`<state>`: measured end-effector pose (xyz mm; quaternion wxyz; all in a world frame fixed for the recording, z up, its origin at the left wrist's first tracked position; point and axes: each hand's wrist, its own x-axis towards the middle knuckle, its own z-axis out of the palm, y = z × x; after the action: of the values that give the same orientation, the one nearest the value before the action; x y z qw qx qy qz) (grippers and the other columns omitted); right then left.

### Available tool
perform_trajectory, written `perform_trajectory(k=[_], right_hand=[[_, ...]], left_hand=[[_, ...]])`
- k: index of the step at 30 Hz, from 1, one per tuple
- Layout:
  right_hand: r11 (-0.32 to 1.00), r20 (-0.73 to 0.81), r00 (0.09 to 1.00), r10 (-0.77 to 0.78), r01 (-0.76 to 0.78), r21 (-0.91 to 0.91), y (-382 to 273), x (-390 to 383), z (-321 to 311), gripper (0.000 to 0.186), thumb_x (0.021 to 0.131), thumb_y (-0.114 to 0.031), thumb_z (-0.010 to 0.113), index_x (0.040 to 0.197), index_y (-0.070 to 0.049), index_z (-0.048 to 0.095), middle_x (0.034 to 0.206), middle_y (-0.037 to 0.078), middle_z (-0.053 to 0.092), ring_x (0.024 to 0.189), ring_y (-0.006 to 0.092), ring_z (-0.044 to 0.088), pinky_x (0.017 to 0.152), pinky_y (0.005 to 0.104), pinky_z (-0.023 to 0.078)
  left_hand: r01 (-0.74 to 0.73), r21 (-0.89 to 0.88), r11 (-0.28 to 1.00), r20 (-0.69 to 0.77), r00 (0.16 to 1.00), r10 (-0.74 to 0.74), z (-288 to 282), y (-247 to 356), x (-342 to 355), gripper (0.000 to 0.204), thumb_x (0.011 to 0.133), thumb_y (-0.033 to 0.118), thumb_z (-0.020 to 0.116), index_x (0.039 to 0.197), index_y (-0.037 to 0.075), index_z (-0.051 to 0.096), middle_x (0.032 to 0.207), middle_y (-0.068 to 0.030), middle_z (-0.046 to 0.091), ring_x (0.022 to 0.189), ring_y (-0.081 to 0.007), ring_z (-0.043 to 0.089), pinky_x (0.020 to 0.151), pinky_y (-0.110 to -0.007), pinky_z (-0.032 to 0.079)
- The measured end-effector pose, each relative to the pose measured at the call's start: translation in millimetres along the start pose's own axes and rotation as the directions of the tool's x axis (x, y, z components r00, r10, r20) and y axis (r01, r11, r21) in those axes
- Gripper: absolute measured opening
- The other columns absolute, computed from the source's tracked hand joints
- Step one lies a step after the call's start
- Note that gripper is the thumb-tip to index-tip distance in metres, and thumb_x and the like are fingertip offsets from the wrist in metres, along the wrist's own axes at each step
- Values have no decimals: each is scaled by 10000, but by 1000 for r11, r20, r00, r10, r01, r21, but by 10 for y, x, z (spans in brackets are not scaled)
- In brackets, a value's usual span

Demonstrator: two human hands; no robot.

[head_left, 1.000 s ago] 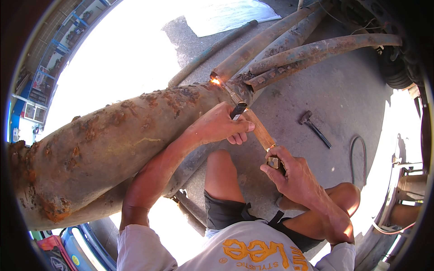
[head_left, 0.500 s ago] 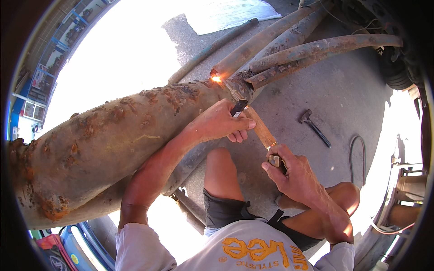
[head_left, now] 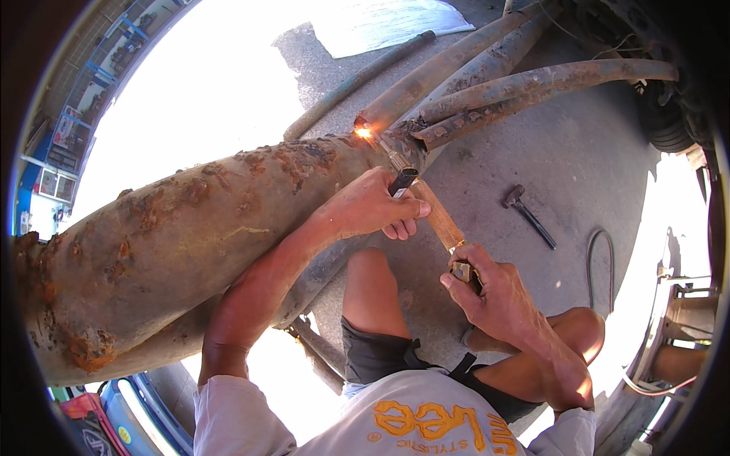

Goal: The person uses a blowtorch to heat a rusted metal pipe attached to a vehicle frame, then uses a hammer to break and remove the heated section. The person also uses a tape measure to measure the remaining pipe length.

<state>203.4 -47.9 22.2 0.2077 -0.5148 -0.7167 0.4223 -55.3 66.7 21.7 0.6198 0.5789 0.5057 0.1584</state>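
A gas torch with a wooden-brown handle [head_left: 437, 214] runs slantwise between my hands. Bright orange flame [head_left: 363, 133] glows at its tip, against the joint of a thick rusty pipe [head_left: 182, 205] and a thinner pipe [head_left: 414, 87]. My right hand [head_left: 490, 292] is closed round the torch's rear end, by its brass fittings. Beside the handle, my left hand [head_left: 372, 204] has its fingers curled, holding a small black tube-shaped thing [head_left: 403, 182]. The left forearm lies along the thick pipe. How firmly the left hand touches the torch is hidden.
A hammer [head_left: 530, 216] lies on the concrete floor to the right, near a dark looped hose [head_left: 601, 266]. Several rusty pipes fan out toward the upper right. A white sheet [head_left: 388, 26] lies at the far side. My bare knees [head_left: 372, 292] are close below the torch.
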Motion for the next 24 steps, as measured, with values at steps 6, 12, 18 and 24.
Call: perform_trajectory(k=[6,12,18,24], right_hand=[[1000,-5,1000,-11,11,-21,-2,1,-2,349,1026,-208,763,1270,-47,572,787,165,740,650,321,762,584,420,559],[1000,-5,1000,-8,8,-16,7,3,5,358,1026,-217,765,1275,-48,571,849,177,762,704,339,783,603,433,571],[1000,-4,1000,3,-3,-17,11,-9,0,370,1025,-219,768,1284,-51,564,864,181,764,718,361,782,609,439,572],[1000,-6,1000,-7,7,-17,21,-10,6,377,1023,-218,772,1288,-56,560,853,183,759,706,364,777,600,444,565]], left_hand=[[5,8,1000,-4,1000,-5,0,7,-3,398,983,344,831,951,-33,709,848,-129,776,780,-187,790,682,-308,649],[5,-6,1000,6,1000,-5,-5,-2,4,391,986,339,828,949,-29,704,846,-129,776,779,-185,789,680,-306,648],[2,6,1000,8,1000,-2,-1,-8,8,386,990,340,824,946,-28,714,846,-121,774,780,-182,786,682,-303,645],[2,10,1000,14,1000,-2,-5,-6,8,397,988,349,826,946,-30,717,849,-117,771,786,-182,787,687,-303,644]])
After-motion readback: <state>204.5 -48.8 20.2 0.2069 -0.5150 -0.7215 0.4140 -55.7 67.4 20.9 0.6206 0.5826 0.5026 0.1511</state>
